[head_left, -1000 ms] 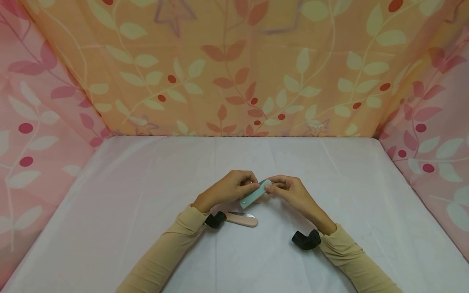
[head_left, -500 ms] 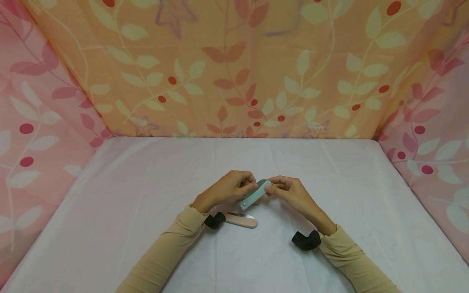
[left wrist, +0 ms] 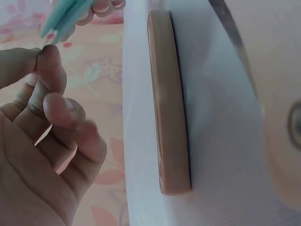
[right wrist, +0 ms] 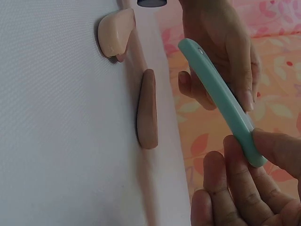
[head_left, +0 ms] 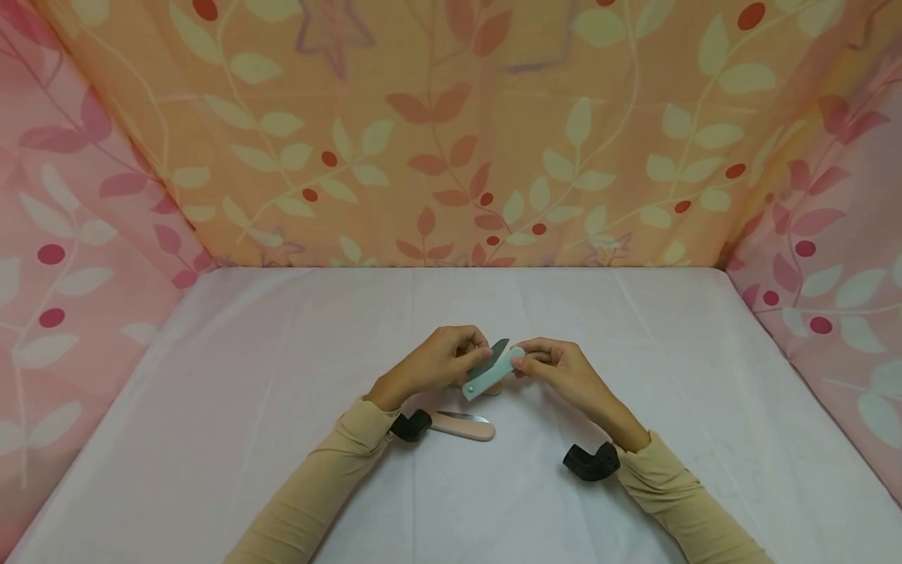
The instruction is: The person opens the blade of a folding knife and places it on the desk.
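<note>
Teal folding knife (head_left: 488, 377) pinched at handle by right hand (head_left: 557, 370), blade nipped by left hand (head_left: 440, 364): a slip risks cut fingertips.

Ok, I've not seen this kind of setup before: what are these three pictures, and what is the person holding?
No machine here: a person works with two bare hands, wearing one camera on the head and one on each wrist. The wide picture is the head view, looking down at a table draped in white cloth, with leaf-patterned fabric behind. The black lumps at the sleeves are the wrist cameras.

Both hands hold a teal folding knife just above the table. The right hand pinches the end of its handle; the left hand pinches the dark blade, which stands partly swung out.

A second, pink folding knife lies on the cloth near the left wrist, untouched, with some blade showing.

The other two pictures are close-ups from the wrists, turned sideways.
</note>
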Demonstrator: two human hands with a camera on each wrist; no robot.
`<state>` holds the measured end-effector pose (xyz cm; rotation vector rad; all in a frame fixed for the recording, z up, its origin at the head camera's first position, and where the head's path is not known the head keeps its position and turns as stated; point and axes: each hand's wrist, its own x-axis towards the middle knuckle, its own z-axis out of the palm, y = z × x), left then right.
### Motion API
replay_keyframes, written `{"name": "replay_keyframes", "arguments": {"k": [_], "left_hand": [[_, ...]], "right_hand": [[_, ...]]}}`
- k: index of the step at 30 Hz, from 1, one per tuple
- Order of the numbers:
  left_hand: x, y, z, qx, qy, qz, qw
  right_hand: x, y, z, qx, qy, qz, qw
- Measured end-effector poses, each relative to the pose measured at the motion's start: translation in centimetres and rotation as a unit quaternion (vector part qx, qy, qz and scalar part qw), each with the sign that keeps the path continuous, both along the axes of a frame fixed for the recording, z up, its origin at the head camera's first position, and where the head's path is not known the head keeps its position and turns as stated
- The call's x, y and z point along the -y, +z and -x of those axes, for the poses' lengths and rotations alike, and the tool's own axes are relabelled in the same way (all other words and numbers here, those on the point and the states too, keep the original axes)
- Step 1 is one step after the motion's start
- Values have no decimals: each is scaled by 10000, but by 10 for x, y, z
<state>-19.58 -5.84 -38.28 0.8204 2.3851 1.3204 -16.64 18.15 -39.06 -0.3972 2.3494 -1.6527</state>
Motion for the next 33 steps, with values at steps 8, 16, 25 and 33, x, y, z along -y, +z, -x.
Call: {"name": "replay_keyframes", "arguments": {"k": [8, 16, 25, 33], "left_hand": [[-1, 2, -2, 360, -63, -49, 9993], [-3, 3, -5, -75, -188, 110, 9997], [-1, 4, -4, -424, -87, -78, 9990], [3, 5, -2, -466, 178, -281, 9984]], "right_hand": [[2, 3, -1, 64, 160, 21, 9998], [4, 4, -4, 29, 137, -76, 9999], [3, 5, -4, 5, 41, -99, 9999], [-2, 6, -1, -117, -42, -95, 9999]]}}
